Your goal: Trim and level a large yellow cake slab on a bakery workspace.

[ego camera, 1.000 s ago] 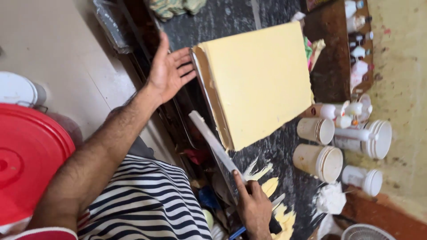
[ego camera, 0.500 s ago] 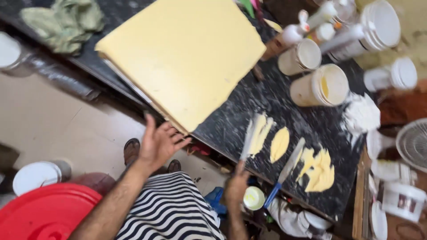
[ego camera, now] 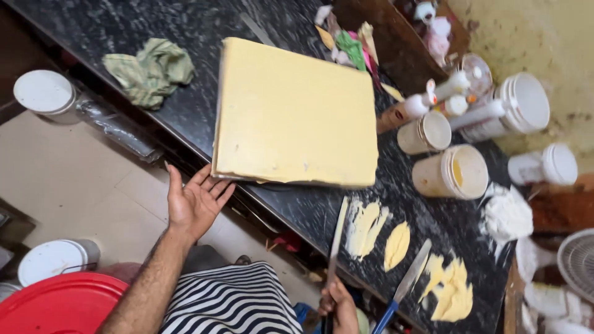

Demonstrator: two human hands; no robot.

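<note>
While the right hand [ego camera: 339, 306] grips a long putty knife [ego camera: 337, 238] pointing up beside yellow putty smears [ego camera: 366, 227], the left hand [ego camera: 195, 201] hangs open and empty just under the yellow-coated board's [ego camera: 294, 114] edge.

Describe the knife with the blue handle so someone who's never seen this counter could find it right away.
Start at the black stone counter and go to its near edge, right of the big yellow slab. There, between yellow paste smears, lies the knife. Unlike the long blade in the right hand, it lies unheld and has a blue handle.

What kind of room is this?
Probably a painter's or putty workshop: a black stone counter smeared with yellow paste, open tubs of it, and a putty knife.
</note>
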